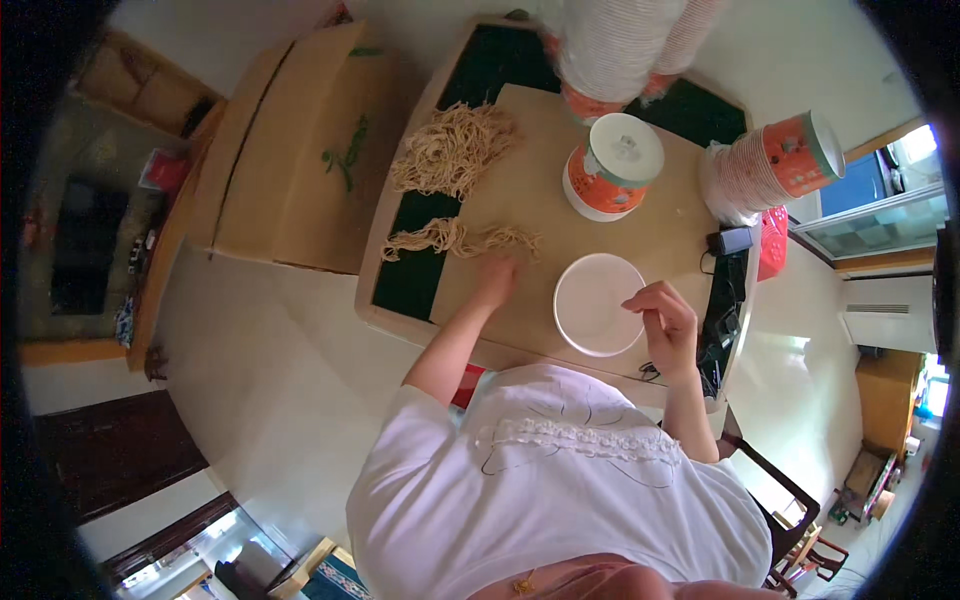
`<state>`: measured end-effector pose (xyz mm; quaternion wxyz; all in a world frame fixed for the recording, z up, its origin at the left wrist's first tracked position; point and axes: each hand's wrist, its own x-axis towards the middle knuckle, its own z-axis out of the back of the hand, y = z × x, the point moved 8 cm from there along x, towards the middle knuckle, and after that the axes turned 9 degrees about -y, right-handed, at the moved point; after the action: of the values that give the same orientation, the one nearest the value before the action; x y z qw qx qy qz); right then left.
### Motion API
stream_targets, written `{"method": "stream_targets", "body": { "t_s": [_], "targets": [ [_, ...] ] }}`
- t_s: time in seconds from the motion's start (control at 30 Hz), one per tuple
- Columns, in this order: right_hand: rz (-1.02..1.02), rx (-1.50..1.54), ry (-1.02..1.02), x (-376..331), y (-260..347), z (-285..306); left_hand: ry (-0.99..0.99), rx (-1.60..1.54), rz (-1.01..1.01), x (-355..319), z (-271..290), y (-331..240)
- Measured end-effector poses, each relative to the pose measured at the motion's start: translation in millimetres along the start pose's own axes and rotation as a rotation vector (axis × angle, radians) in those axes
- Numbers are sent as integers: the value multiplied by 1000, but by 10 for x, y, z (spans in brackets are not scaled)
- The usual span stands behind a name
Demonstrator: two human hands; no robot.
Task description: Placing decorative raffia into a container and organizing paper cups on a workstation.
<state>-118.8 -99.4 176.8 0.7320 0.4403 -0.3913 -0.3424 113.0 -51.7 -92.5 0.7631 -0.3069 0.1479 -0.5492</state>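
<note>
A round white tub (597, 318) sits near the table's front edge, its opening facing up. My right hand (668, 318) is at the tub's right rim, fingers bent inward over it; whether the rim or something small is between fingertips and thumb is hard to see. Left of the tub, my left hand (498, 280) lies low over the cardboard sheet, at the near edge of a short row of tan, cord-like strands (455, 238). Its fingers are blurred. Farther back lies a larger tangled heap of similar strands (452, 152).
An orange and white paper tub (606, 178) with a white top stands behind the open tub. Tall stacks of paper tubs (615, 50) rise at the back, another stack (775, 165) leans right. A black adapter (730, 241) and cables line the right edge. A large cardboard box (300, 150) stands left.
</note>
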Motion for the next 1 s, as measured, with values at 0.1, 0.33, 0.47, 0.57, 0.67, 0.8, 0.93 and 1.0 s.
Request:
{"method": "stream_targets", "body": {
  "t_s": [0.1,0.33,0.47,0.57,0.67,0.8,0.93,1.0],
  "targets": [
    [-32,-25,2,-33,-12,40,-58,-47,-78,59,-109,-3],
    [-75,-14,-75,-107,-193,268,-126,-636,161,392,594,-202],
    [-60,-9,16,-45,-108,140,-178,-775,287,525,1616,-698],
    [-11,-81,166,-29,124,-31,-282,-789,161,557,2213,-1040],
    [37,-138,305,-52,141,-148,-371,-839,50,558,2468,-1050],
    [6,-120,312,-139,-183,-216,37,-319,180,566,2045,-985],
    [-218,177,144,36,-787,-494,-57,-553,176,592,1953,-857],
    [-221,175,116,306,-943,-854,-58,-470,143,619,1915,-916]
  ]
}}
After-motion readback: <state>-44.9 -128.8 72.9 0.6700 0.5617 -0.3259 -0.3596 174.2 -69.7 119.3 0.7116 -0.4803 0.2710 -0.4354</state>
